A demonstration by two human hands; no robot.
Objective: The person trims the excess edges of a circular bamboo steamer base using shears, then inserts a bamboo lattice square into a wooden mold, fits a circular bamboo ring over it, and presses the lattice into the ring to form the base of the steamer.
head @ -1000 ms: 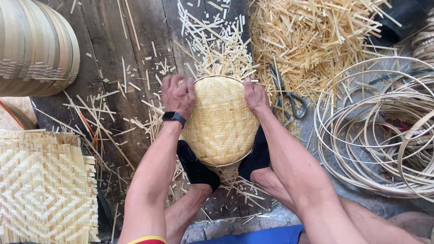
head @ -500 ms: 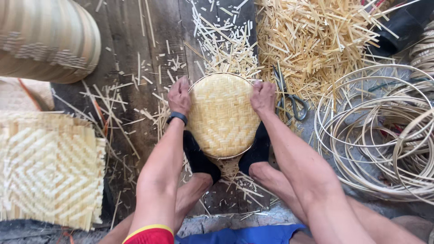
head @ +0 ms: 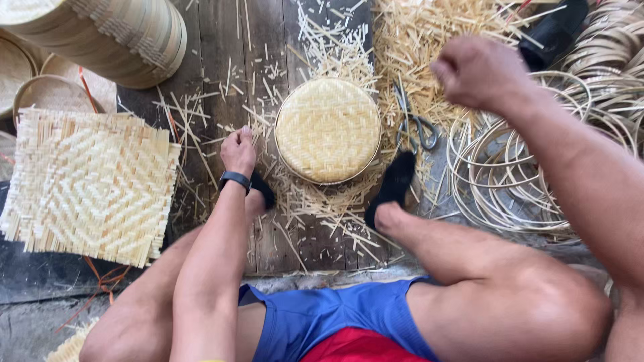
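The basket is round, woven of pale yellow bamboo strips in a fine crisscross pattern, with a thin rim hoop. It lies upside down, its domed bottom up, on dark floorboards strewn with bamboo slivers, between the person's two black-socked feet. Neither hand touches it.

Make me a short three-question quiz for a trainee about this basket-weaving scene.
1. True or false: the left hand grips the round woven basket.
2. What lies just right of the basket? A) scissors B) hammer C) knife
3. Fill in: the flat woven mat lies to the ___ of the left hand.

Key: 1 false, it rests on the plank floor beside it; 2 A, scissors; 3 left. The right hand is raised, holding nothing visible.
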